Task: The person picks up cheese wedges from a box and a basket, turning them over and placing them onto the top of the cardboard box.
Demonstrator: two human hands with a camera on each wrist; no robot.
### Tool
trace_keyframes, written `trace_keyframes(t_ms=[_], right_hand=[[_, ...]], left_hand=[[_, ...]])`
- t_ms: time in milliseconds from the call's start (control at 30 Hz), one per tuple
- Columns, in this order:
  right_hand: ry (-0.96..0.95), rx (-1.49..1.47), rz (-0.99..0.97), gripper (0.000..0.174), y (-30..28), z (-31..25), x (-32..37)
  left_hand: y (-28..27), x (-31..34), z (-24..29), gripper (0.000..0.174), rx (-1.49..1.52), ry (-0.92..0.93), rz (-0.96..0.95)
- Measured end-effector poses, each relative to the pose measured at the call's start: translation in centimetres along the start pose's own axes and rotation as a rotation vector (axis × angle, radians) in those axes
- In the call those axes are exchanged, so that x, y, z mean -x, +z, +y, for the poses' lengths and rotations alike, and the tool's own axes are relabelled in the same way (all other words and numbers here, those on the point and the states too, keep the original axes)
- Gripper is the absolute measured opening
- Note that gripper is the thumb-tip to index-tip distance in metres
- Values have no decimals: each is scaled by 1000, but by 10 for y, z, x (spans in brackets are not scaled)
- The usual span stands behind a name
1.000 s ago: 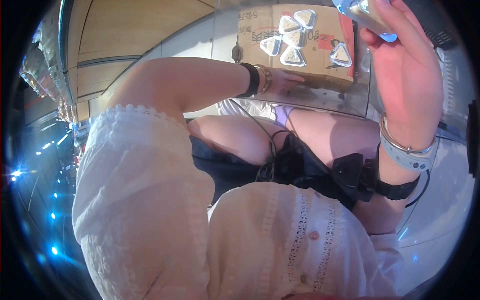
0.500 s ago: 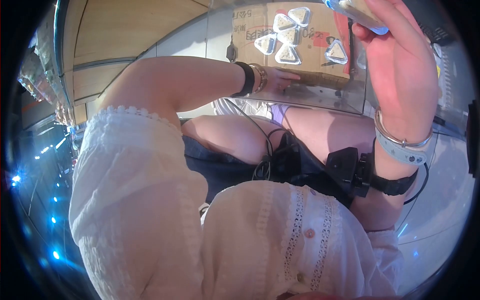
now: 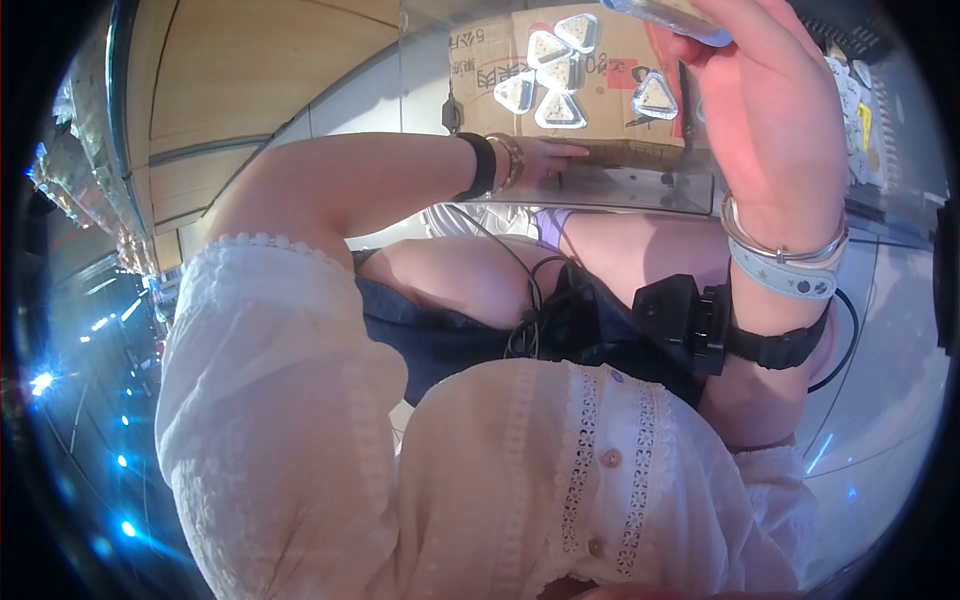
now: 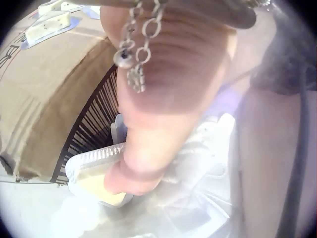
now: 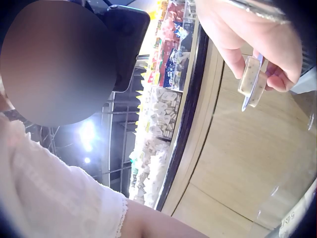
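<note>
My right hand (image 3: 770, 130) is raised at the upper right of the head view and holds a clear triangular pack (image 3: 680, 20). In the right wrist view this pack (image 5: 251, 83) appears edge-on between thumb and fingers, with pale speckled food on both sides of a thin rim. My left hand (image 3: 545, 158) lies at the front of a cardboard box (image 3: 625, 130), one finger straight along its edge. In the left wrist view the thumb overlaps a triangular tray (image 4: 96, 181) with yellowish contents; whether it is gripped I cannot tell. Several similar triangular packs (image 3: 559, 70) lie on the box.
A clear bin (image 3: 690, 190) surrounds the box. A wooden panel (image 3: 240, 80) stands to the left, below shelves of packaged goods (image 5: 168, 54). A black cable (image 3: 510, 240) crosses my lap. A phone (image 5: 131, 34) is up near my head.
In the head view, my raised right hand and its pack have shifted left; the box, packs and left hand shift left too as the view moves. The left hand stays at the box edge.
</note>
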State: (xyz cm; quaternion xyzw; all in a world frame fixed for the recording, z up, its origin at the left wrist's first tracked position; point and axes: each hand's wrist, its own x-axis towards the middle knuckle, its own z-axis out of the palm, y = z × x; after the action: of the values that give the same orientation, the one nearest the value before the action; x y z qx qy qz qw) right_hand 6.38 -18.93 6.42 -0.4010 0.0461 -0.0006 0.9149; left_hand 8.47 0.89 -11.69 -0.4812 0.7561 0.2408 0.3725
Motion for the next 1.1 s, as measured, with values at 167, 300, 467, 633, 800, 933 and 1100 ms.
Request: trace_keyframes(t_ms=[167,300,467,633,800,933,1100], right_hand=[[-3,122,99,28,-1,2,-2],[-30,69,15,26,-10,8,-1],[-34,70,19,25,-6,9,0],[-83,104,24,24,-6,14,-1],[15,14,-78,23,-7,6,2],[-13,95,-8,24,-3,9,2],[-77,116,74,25,3,12,2]], left_hand=[[13,-1,2,24,-207,-9,58],[21,6,4,22,-87,-31,90],[5,43,0,14,-98,11,-7],[-11,76,-15,10,201,-88,192],[-17,101,-41,19,395,-532,255],[-22,126,-64,35,409,-986,166],[-41,100,-57,41,427,-849,186]])
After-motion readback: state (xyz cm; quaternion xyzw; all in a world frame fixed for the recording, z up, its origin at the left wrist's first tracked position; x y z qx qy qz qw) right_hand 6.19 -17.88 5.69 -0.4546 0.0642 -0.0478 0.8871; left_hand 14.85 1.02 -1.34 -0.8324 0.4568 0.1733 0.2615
